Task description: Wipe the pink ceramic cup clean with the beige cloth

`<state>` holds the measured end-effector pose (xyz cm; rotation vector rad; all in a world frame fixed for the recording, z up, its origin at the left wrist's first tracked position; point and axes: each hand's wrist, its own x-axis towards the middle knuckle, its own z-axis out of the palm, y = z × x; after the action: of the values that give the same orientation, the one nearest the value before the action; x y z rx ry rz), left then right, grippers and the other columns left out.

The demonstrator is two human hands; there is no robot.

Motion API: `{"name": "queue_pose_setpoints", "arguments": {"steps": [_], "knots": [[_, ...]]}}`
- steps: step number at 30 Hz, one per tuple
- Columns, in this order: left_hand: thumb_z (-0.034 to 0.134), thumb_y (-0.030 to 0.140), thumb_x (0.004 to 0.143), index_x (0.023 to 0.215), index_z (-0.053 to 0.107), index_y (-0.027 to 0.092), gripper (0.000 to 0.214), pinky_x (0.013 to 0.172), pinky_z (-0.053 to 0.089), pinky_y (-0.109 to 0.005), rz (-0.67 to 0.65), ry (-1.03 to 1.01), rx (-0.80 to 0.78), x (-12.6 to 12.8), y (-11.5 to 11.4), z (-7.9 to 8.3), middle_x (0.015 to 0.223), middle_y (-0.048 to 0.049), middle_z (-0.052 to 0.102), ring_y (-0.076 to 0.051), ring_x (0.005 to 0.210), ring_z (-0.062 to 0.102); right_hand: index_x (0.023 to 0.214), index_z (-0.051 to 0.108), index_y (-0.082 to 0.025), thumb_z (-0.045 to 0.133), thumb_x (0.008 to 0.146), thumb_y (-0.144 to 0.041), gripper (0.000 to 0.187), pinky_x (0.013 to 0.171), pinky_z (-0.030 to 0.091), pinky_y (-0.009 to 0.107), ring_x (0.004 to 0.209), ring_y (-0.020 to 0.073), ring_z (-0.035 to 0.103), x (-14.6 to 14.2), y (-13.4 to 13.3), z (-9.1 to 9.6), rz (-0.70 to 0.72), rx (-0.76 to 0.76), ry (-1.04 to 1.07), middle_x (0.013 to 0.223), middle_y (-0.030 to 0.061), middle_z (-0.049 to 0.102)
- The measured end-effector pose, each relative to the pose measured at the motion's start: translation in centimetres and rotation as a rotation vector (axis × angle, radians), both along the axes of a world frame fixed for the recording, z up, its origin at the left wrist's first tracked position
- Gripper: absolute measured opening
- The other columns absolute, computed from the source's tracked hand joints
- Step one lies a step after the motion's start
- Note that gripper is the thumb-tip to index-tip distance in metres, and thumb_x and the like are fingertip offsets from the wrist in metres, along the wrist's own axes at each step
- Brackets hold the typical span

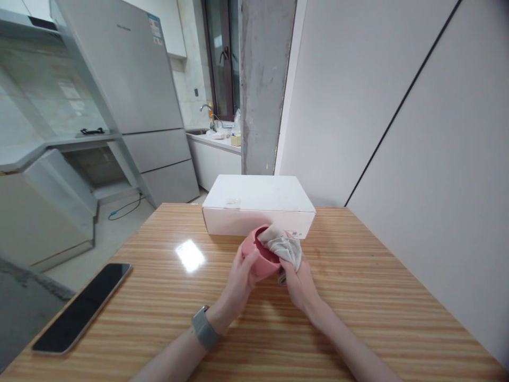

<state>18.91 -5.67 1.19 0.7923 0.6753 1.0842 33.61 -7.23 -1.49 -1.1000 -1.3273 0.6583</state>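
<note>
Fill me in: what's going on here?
The person's left hand holds a tilted pink container over the wooden table. The right hand holds a light grey cloth at its opening. A closed white box sits just beyond; a phone lies off to the left.

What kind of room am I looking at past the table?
Probably a home kitchen: a tall refrigerator stands at left, a curved faucet rises by the sink, and a small stove sits on the left counter.
</note>
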Motion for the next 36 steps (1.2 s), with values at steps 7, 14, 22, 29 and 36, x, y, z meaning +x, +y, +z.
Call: {"name": "queue_pose_setpoints", "arguments": {"steps": [7,14,22,29,36], "knots": [[0.055,0.061,0.085,0.126,0.063,0.02,0.058,0.057,0.054,-0.027,-0.256,0.16,-0.167,-1.5,1.5,-1.4,0.114,-0.0087,0.072,-0.024,0.09,0.068,0.138,0.051,-0.02,0.051,0.091,-0.027,0.047,0.116,0.031,0.045,0.133,0.0283,0.049,1.7,-0.9,0.4,0.136,0.034,-0.167,0.144,0.0091,0.054],[0.061,0.039,0.088,0.118,0.066,0.012,0.041,0.086,0.052,-0.031,-0.288,-0.021,-0.192,-1.8,1.8,-2.0,0.114,-0.0111,0.072,-0.023,0.103,0.065,0.149,0.033,-0.022,0.045,0.093,-0.026,0.058,0.119,0.028,0.05,0.143,0.0288,0.035,2.4,-1.3,1.6,0.228,0.101,-0.497,0.155,0.0088,0.039],[0.063,0.04,0.086,0.134,0.058,0.025,0.05,0.09,0.053,-0.034,-0.165,-0.005,-0.091,-1.2,0.9,-0.7,0.134,-0.0053,0.062,-0.028,0.127,0.053,0.152,0.028,-0.026,0.041,0.099,-0.024,0.054,0.123,0.018,0.054,0.151,0.0247,0.012,1.3,-0.9,2.1,0.048,0.201,-0.766,0.157,0.0032,0.036],[0.07,0.038,0.079,0.129,0.061,0.015,0.056,0.077,0.055,-0.031,-0.043,0.039,-0.047,-1.0,0.5,0.6,0.118,-0.0125,0.069,-0.029,0.109,0.064,0.147,0.039,-0.014,0.045,0.095,-0.019,0.052,0.121,0.025,0.055,0.146,0.0279,0.031,0.5,-0.9,1.7,0.027,0.343,-0.924,0.147,0.0129,0.051],[0.056,0.045,0.089,0.131,0.06,0.018,0.05,0.087,0.053,-0.035,-0.257,-0.182,-0.105,-1.1,0.1,0.3,0.13,-0.0117,0.063,-0.027,0.115,0.061,0.104,0.067,-0.017,0.046,0.091,-0.023,0.026,0.098,0.049,0.053,0.111,0.0315,0.061,1.0,-1.2,1.9,-0.05,0.426,-0.736,0.11,0.0144,0.07]]}}
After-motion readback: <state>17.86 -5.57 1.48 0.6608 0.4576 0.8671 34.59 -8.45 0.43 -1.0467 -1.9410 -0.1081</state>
